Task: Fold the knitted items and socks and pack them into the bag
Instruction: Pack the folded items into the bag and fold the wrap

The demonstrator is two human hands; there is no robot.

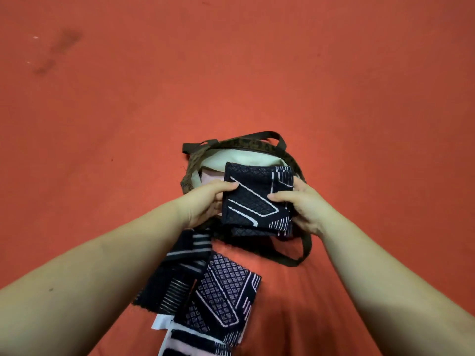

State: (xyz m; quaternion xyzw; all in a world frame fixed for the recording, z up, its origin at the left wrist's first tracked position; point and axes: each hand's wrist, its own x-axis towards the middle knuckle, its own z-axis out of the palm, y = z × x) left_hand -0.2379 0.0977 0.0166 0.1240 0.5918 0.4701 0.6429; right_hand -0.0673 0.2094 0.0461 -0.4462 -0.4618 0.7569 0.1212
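**Folded knit held over open bag; several items only partly visible**

The left hand grips the left edge of a folded dark knitted piece, thumb on top and the remaining fingers hidden beneath the fabric. The right hand grips the opposite edge, its fingers curled over the top face; the thumb is hidden. The piece is dark navy with pale line and grid patterning and is folded into a thick square; a lower layer shows along its near edge.

Directly beyond and under both hands sits the bag, brown and patterned, with its mouth open. Its pale lining shows just past the fingertips. The held piece covers most of the opening, so the bag's depth and contents cannot be judged. A pinkish item shows inside, just beyond the left thumb; what it is cannot be told. A dark strap loops out below the right wrist, and another arches over the far rim.

Nearer than the hands, between the forearms, lie more dark patterned knitted pieces, overlapping one another. The left forearm hides part of one. A white scrap shows beneath them. The nearest pieces are cut off by the bottom frame edge.

Everything rests on an orange-red cloth surface, with dark smudges far off to the left.
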